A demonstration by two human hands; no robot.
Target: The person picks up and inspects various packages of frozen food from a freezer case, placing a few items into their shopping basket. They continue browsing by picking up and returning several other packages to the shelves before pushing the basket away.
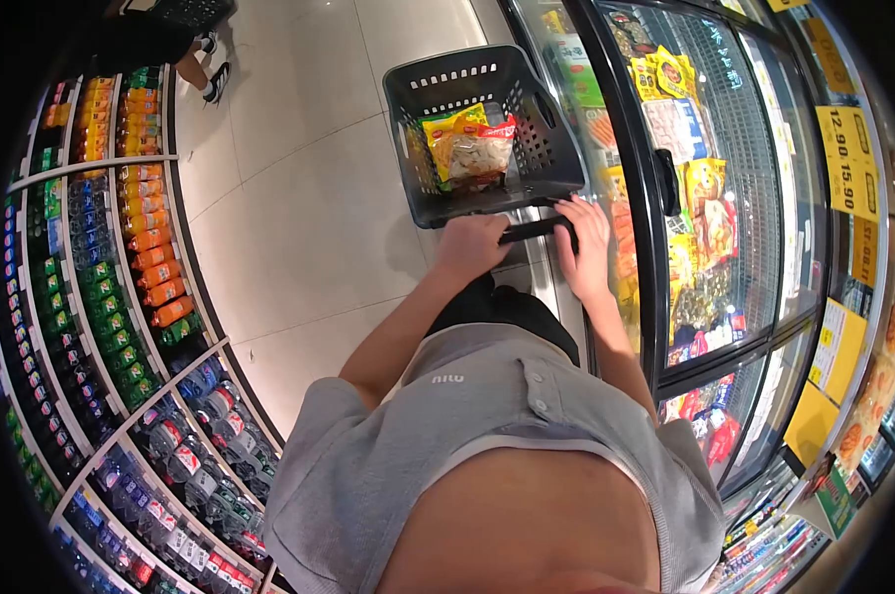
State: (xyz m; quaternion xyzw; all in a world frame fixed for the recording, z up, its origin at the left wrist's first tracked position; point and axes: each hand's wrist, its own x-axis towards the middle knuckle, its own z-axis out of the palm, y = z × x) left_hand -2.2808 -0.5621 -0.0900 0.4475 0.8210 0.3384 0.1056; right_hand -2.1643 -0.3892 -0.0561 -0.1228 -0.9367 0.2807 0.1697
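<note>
A dark grey shopping basket (438, 211) with perforated sides stands in front of me, a black handle (533, 231) on its near side. My left hand (473, 245) is closed round the left end of this handle. At the handle's right end is my right hand (588, 241), its fingers stretched out and its thumb apart, touching the handle. Inside the basket lie a yellow food packet (440, 139) and a clear packet with a red top (479, 153), partly overlapping. The underside of the basket is hidden.
Along the right runs a freezer cabinet (663, 188) with glass lids over bagged food. Shelves of bottled drinks (150, 238) line the left side. A person's leg and shoe (216, 83) show at the upper left, near another dark basket (195, 12). Pale floor tiles (299, 198) lie between.
</note>
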